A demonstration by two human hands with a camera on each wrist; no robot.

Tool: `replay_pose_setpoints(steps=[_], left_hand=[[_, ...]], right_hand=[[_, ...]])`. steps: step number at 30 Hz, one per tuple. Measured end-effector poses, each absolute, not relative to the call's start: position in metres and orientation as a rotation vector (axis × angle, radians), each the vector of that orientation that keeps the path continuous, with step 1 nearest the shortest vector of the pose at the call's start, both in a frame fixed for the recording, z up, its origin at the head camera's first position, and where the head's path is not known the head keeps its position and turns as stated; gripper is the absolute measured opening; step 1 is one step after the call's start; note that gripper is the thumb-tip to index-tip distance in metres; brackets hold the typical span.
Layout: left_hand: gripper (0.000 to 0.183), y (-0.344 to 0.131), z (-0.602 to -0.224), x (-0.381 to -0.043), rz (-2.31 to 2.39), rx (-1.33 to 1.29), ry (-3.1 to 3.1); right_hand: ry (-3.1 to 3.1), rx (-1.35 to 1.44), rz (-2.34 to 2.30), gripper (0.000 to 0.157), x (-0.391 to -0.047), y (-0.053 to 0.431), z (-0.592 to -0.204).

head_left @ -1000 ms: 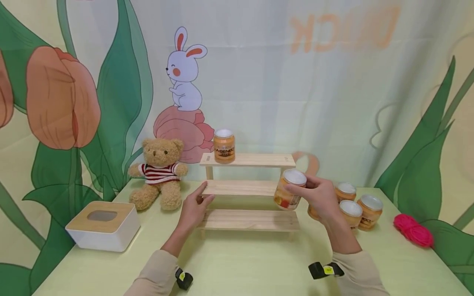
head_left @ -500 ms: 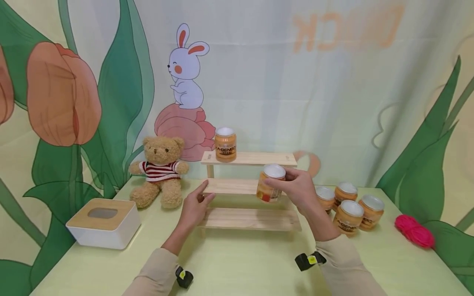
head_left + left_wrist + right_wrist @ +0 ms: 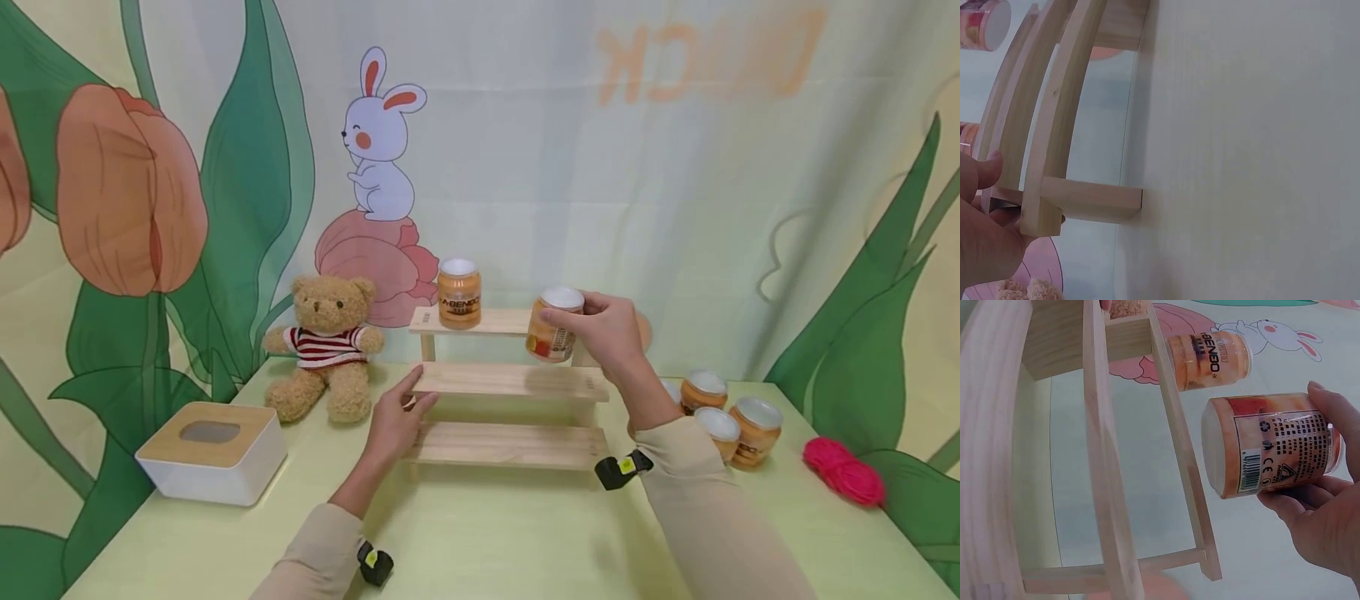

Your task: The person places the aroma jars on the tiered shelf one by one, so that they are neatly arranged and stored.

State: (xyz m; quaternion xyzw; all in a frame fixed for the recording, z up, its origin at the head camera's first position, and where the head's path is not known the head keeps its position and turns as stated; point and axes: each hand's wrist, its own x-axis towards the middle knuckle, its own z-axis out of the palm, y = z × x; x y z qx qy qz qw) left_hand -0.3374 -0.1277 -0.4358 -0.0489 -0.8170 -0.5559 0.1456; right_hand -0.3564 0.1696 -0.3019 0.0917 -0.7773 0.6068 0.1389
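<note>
A three-step wooden rack (image 3: 510, 381) stands on the table. My left hand (image 3: 393, 421) grips the left end of its middle step; in the left wrist view the thumb (image 3: 988, 170) lies along the board's edge. My right hand (image 3: 611, 329) holds an orange-labelled jar (image 3: 553, 329) with a white lid, thumb on one side and fingers on the other. That jar overlaps the right part of the top step in the head view, and the right wrist view shows its base (image 3: 1213, 450) just off the top board. A matching jar (image 3: 460, 296) stands upright at the top step's left.
Several more jars (image 3: 756, 429) cluster right of the rack, partly hidden by my right forearm. Beyond them lies a pink yarn skein (image 3: 843, 471). A teddy bear (image 3: 327, 350) and a tissue box (image 3: 210, 454) sit at the left. A printed curtain (image 3: 525, 167) hangs behind.
My right hand has carried the jar left from beside the rack, then up from the middle step's height to the top step's. The left hand keeps its place on the rack.
</note>
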Motion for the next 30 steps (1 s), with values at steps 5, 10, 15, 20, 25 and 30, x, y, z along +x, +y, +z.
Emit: replay_pose_setpoints(steps=[5, 10, 15, 20, 25, 30], left_hand=[[0.059, -0.122, -0.437, -0.338, -1.641, -0.132, -2.297], [0.059, -0.119, -0.440, -0.338, -1.752, -0.144, -2.201], [0.057, -0.120, -0.443, -0.338, -1.787, -0.126, -2.174], [0.054, -0.123, -0.445, -0.338, -1.798, -0.108, -2.167], [0.049, -0.124, -0.445, -0.338, -1.812, -0.113, -2.151], [0.048, -0.125, -0.444, -0.338, -1.795, -0.141, -2.152]], right_hand=[[-2.249, 0.214, 1.716, 0.068, -0.364, 0.171, -0.295], [-2.243, 0.162, 1.707, 0.066, -0.369, 0.174, -0.292], [-2.238, 0.143, 1.702, 0.064, -0.377, 0.175, -0.291], [-2.256, 0.130, 1.678, 0.065, -0.388, 0.172, -0.292], [-2.275, 0.106, 1.643, 0.067, -0.397, 0.170, -0.294], [-2.258, 0.132, 1.639, 0.065, -0.402, 0.167, -0.296]])
